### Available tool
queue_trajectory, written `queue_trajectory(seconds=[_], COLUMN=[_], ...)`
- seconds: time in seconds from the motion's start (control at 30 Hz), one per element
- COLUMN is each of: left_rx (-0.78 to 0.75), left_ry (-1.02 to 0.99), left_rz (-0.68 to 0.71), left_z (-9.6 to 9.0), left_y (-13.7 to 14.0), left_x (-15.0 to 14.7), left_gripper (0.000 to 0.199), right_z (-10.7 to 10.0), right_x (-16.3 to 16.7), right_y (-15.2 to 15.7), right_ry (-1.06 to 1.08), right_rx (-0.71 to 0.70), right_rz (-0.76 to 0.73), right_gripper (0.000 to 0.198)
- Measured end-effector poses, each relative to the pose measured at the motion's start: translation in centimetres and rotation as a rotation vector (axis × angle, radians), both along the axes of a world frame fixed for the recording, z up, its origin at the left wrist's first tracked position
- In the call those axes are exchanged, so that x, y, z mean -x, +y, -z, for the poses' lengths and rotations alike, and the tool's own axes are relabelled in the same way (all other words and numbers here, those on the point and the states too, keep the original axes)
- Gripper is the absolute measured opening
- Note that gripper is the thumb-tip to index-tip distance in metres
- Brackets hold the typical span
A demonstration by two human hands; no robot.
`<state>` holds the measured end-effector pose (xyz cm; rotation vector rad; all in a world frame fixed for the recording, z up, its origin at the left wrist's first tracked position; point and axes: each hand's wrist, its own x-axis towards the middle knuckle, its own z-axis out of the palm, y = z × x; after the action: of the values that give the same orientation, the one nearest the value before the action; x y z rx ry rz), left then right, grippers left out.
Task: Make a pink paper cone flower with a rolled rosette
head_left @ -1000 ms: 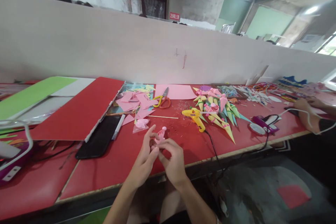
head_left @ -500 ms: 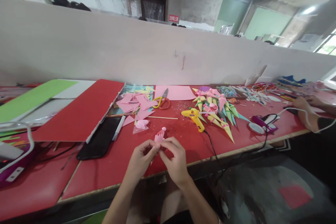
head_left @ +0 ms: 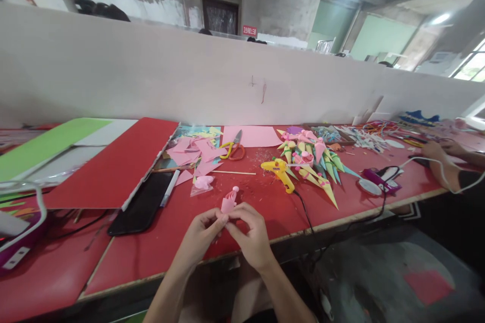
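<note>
Between my two hands is a small pink paper cone [head_left: 228, 204] topped with curled paper and a pink pom-pom. My left hand [head_left: 204, 234] pinches its lower part from the left. From the right, my right hand [head_left: 248, 229] closes its fingers on the same piece, and the fingertips of both hands meet there. The cone's lower end is hidden by the fingers. Beyond it lie a clear bag with pink pieces [head_left: 203, 182] and a thin wooden stick [head_left: 235, 172]. A yellow glue gun [head_left: 279, 171] rests to the right, beside a pile of decorated paper cones [head_left: 308, 154].
Pink paper scraps [head_left: 189, 150] and scissors [head_left: 234, 149] lie behind my hands. A black phone [head_left: 142, 207], a white marker [head_left: 170, 186] and a red sheet [head_left: 117, 161] are on the left. Another person's hand [head_left: 435, 154] is at far right. The glue gun's cord [head_left: 305, 214] hangs over the table edge.
The pink cone has turned slightly in my fingers and sits a little lower. Both hands stay pinched on it, and the head view has shifted slightly.
</note>
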<state>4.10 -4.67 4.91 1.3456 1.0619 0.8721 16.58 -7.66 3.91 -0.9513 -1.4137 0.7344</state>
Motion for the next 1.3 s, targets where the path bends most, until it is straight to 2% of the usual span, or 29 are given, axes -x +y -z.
queue_trajectory(seconds=[0.13, 0.4, 0.5, 0.7, 0.93, 1.0, 1.17, 1.3], left_rx=[-0.022, -0.084, -0.117, -0.151, -0.176, -0.251, -0.416, -0.567], left_ry=[-0.037, -0.132, -0.091, 0.005, 0.074, 0.164, 0.662, 0.667], left_rz=[-0.003, 0.015, 0.012, -0.031, -0.121, -0.143, -0.187, -0.251], left_z=[0.3, 2.2, 1.8, 0.3, 1.2, 1.3, 1.3, 2.0], left_y=[-0.1, -0.1, -0.3, -0.3, 0.8, 1.0, 1.4, 2.3], left_x=[0.1, 0.7, 0.6, 1.0, 1.2, 1.0, 0.4, 0.4], left_gripper=[0.041, 0.040, 0.035, 0.025, 0.025, 0.026, 0.030, 0.037], right_z=[0.3, 0.6, 0.6, 1.6, 2.8, 2.8, 2.6, 2.8], right_x=[0.3, 0.7, 0.5, -1.7, -2.6, -2.5, -2.4, -2.5], right_y=[-0.1, -0.4, 0.0, 1.6, 2.5, 2.5, 2.5, 2.5], right_ry=[0.008, 0.029, 0.091, 0.260, 0.343, 0.352, 0.368, 0.372], right_rx=[-0.025, -0.048, 0.001, 0.210, 0.269, 0.279, 0.281, 0.256], right_rz=[0.042, 0.073, 0.106, 0.238, 0.255, 0.243, 0.246, 0.248], right_gripper=[0.009, 0.010, 0.011, 0.016, 0.016, 0.014, 0.018, 0.024])
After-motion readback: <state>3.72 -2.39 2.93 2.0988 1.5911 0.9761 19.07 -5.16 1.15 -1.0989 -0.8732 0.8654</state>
